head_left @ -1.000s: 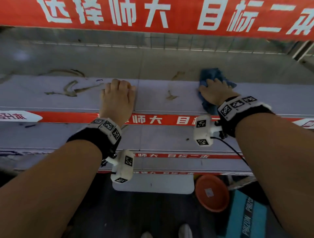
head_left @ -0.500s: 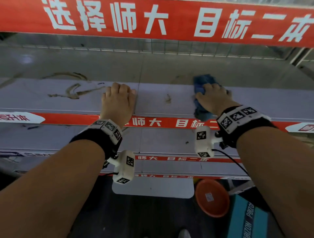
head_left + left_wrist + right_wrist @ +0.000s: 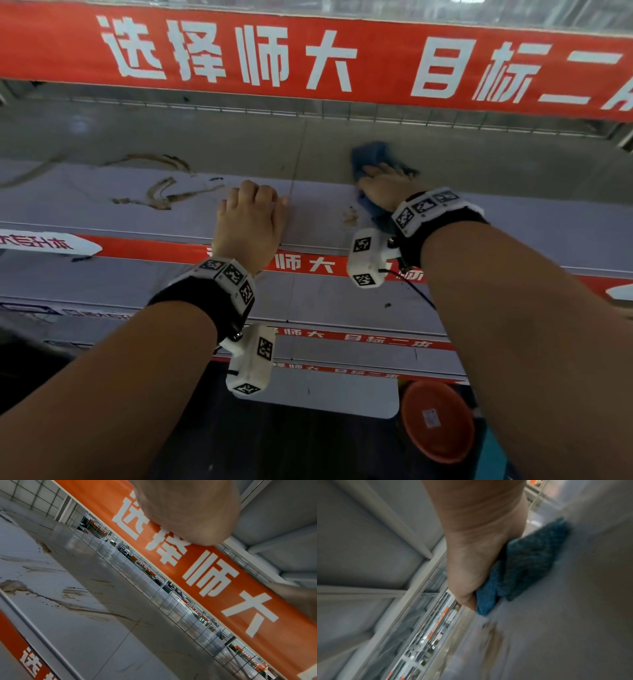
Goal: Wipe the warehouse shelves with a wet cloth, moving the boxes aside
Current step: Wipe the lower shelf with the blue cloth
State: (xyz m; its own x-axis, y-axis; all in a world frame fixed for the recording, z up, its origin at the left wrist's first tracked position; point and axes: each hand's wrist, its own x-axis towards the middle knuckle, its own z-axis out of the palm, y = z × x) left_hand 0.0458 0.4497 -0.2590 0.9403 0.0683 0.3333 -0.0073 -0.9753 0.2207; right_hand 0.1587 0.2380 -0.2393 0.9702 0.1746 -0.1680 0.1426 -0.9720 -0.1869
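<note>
A blue cloth lies on the grey shelf, to the right of its middle seam. My right hand lies on top of it, holding it bunched under the palm and pressing it down; the right wrist view shows the cloth folded beneath the hand, blurred. My left hand rests near the shelf's front edge with fingers curled, holding nothing. Brown dirt smears streak the shelf left of it, and a small brown spot sits just in front of the cloth. No boxes show on this shelf.
A red banner with white characters hangs on the shelf above. Wire mesh closes the back. Lower shelves with red strips step down below. An orange basin and a teal box stand on the floor at lower right.
My right hand has slid the cloth left and deeper into the shelf, nearer the middle seam. The left hand has stayed where it was.
</note>
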